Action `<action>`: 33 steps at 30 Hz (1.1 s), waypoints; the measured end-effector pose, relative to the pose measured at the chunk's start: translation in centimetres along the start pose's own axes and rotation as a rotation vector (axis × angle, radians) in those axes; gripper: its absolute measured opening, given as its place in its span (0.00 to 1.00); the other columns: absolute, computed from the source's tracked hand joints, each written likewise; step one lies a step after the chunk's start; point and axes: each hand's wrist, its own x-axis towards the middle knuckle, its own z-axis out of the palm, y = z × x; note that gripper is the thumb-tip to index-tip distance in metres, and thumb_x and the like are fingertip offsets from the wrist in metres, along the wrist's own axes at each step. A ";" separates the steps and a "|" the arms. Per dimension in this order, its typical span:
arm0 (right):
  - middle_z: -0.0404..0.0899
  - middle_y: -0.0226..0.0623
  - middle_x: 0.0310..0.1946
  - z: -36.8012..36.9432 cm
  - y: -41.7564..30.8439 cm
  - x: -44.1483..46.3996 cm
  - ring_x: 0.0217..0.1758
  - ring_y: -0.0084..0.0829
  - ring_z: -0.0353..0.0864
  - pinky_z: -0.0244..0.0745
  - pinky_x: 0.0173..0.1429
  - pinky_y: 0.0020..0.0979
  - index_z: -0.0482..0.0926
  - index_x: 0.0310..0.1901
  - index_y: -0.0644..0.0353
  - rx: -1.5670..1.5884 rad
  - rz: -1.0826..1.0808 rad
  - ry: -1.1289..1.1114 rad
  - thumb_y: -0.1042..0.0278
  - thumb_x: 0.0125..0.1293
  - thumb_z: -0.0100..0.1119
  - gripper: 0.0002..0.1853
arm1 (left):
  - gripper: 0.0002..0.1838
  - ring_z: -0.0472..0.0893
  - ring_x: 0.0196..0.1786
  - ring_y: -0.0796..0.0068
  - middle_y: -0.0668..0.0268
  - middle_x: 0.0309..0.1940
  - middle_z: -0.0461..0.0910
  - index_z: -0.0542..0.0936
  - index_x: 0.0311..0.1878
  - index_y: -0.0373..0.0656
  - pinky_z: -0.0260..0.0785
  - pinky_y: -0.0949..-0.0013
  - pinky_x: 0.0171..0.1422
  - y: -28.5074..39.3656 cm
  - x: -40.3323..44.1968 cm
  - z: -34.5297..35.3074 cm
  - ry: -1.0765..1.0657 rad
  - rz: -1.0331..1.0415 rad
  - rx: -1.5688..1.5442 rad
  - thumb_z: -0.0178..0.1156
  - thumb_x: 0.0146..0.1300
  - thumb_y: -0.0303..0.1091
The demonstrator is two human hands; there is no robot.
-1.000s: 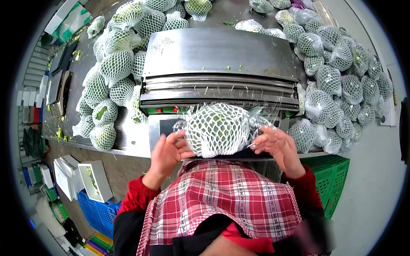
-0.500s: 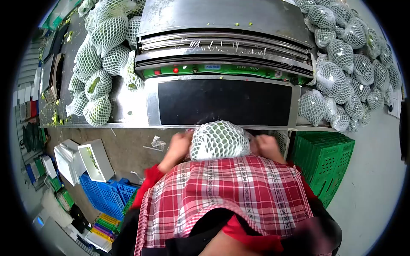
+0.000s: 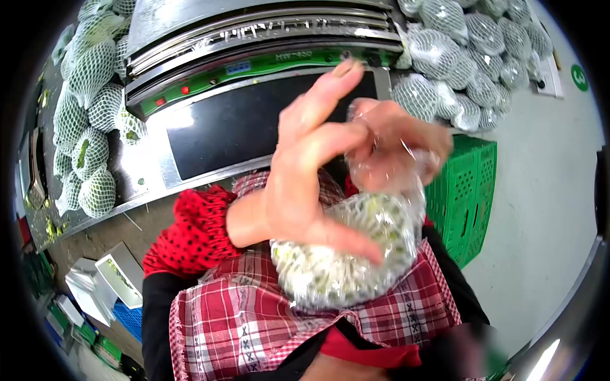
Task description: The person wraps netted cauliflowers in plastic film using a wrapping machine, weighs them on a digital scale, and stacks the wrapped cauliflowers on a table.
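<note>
A green vegetable in a white foam net, inside a clear plastic bag (image 3: 356, 273), is held tilted in front of my apron. My right hand (image 3: 406, 143) is closed on the gathered upper end of the bag, with film stretched around its fingers. My left hand (image 3: 295, 171) is in front of the bag, thumb and fingers spread, the thumb passing across the netted vegetable. Whether its fingertips touch the film near my right hand is hard to tell. Behind my hands is the sealing machine (image 3: 254, 63) with its dark front plate (image 3: 216, 133).
Net-wrapped vegetables (image 3: 89, 149) are heaped on the metal table at left. Bagged ones (image 3: 438, 54) are piled at right. Green crates (image 3: 467, 197) stand below the right side. White boxes (image 3: 121, 273) and a blue crate (image 3: 129, 320) are on the floor at left.
The bagged vegetable has come up off the table's front edge, closer to me. My left hand has opened and risen across it; my right hand has gathered the bag's end. The view has turned.
</note>
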 end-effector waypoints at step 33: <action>0.78 0.36 0.41 -16.5 3.3 4.2 0.39 0.32 0.77 0.76 0.45 0.37 0.73 0.50 0.62 -0.173 0.516 0.348 0.52 0.68 0.54 0.21 | 0.23 0.80 0.31 0.59 0.59 0.30 0.79 0.80 0.38 0.39 0.73 0.62 0.35 -4.9 7.7 2.0 -0.004 -0.171 0.491 0.70 0.52 0.51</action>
